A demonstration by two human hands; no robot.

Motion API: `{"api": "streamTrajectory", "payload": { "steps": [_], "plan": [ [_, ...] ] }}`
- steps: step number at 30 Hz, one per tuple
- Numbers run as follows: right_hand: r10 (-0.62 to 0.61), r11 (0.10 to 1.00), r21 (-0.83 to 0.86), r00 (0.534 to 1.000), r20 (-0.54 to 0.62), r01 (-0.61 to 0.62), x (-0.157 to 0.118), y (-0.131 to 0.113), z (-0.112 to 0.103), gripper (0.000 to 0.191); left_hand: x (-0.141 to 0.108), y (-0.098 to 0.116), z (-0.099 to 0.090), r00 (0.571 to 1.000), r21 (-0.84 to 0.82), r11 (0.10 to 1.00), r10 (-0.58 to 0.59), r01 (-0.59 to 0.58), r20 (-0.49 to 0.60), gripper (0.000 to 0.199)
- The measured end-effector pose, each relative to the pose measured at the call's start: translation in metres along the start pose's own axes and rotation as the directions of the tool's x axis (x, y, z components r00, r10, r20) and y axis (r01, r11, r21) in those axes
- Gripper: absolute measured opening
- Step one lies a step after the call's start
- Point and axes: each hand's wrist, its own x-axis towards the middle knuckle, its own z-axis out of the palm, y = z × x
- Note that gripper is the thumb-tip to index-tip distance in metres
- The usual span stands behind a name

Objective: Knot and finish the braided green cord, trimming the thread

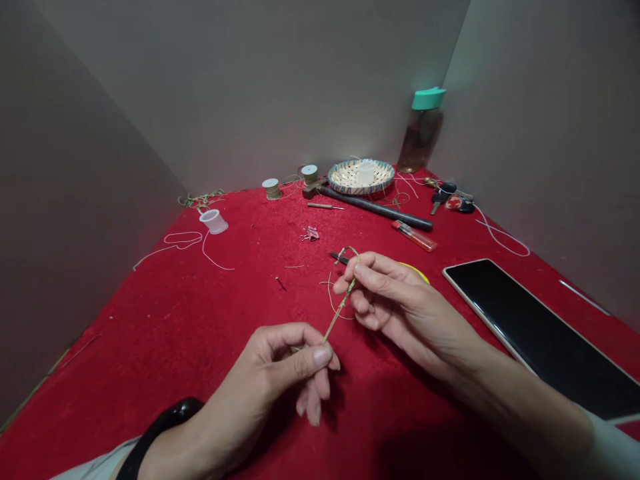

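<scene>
A thin green-tan knotted cord (342, 305) runs between my two hands above the red cloth. Its lower, straight strands are pinched between thumb and forefinger of my left hand (295, 367). Higher up, my right hand (385, 293) pinches the braided part, and the cord's end curls over in a small hook beyond the fingertips. Partly behind the right hand lie a dark pointed tool (338, 257) and a yellow curved handle (416, 271), perhaps one pair of scissors; the hand hides what lies between. A loose thread (330, 293) lies on the cloth behind the cord.
On the red cloth (190, 347) lie a phone or tablet (540, 333), a hammer (375, 205), a red-and-clear case (415, 236), a pink binder clip (311, 233) and a white spool (214, 221). Farther back are thread spools (271, 189), a woven basket (345, 187), a bottle (421, 137) and keys (441, 197).
</scene>
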Motion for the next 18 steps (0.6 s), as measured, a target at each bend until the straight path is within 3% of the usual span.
{"api": "streamTrajectory", "payload": {
  "steps": [8, 18],
  "plan": [
    [-0.045, 0.998, -0.037, 0.998, -0.036, 0.044, -0.001, -0.001, 0.001, 0.017, 0.001, -0.007, -0.001, 0.999, 0.044, 0.999, 0.023, -0.021, -0.047, 0.036],
    [0.010, 0.997, -0.076, 0.997, -0.078, -0.016, 0.002, -0.010, -0.005, 0.022, 0.006, -0.016, -0.004, 0.997, 0.106, 0.994, -0.021, 0.029, -0.072, 0.042]
  ]
}}
